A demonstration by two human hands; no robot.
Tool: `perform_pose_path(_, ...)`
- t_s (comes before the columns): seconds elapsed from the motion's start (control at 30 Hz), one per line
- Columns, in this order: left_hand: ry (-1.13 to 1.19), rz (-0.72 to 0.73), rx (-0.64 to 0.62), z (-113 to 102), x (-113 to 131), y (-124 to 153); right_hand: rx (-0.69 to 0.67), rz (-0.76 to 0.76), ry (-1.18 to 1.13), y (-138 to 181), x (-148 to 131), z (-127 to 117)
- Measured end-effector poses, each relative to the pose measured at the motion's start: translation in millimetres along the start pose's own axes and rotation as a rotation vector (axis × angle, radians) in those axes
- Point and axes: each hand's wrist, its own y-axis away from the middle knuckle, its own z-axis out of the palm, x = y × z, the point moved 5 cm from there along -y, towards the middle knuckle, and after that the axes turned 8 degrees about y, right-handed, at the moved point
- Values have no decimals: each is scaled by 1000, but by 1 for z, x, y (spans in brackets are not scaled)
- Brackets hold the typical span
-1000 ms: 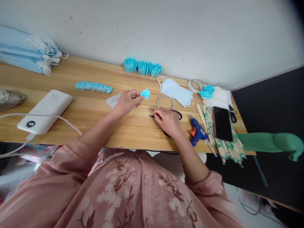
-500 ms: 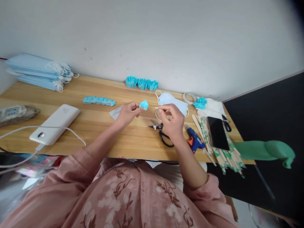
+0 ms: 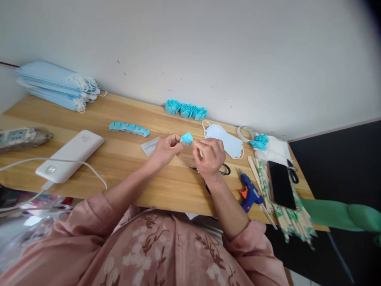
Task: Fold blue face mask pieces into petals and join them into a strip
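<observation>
My left hand [image 3: 165, 150] pinches a small folded blue piece [image 3: 187, 138] above the wooden table [image 3: 125, 171]. My right hand [image 3: 210, 155] has come up to the same piece, its fingertips closed at the piece's right edge. Black-handled scissors [image 3: 224, 171] lie on the table under my right hand, mostly hidden by it. A white scrap [image 3: 149, 146] lies behind my left hand.
A pleated blue strip [image 3: 129, 128], a row of folded blue pieces [image 3: 186, 110], a face mask [image 3: 225, 139], tape rolls [image 3: 244, 133], a blue glue gun [image 3: 249, 191], chopsticks [image 3: 282, 206] under a phone [image 3: 281, 184], a stack of masks [image 3: 59, 85] and a white power bank [image 3: 70, 155] lie about.
My right hand left the scissors on the table, rose and came to the blue piece in my left hand. The view shifted slightly.
</observation>
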Motion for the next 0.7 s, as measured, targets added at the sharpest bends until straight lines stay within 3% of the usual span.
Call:
perform_pose_path(0.33, -12, -24, -12, 1, -1, 0, 43, -49, 62, 2, 0, 1)
perform_pose_path(0.7, -14, -17, -16, 2, -2, -1, -87, 21, 61, 3, 4, 7)
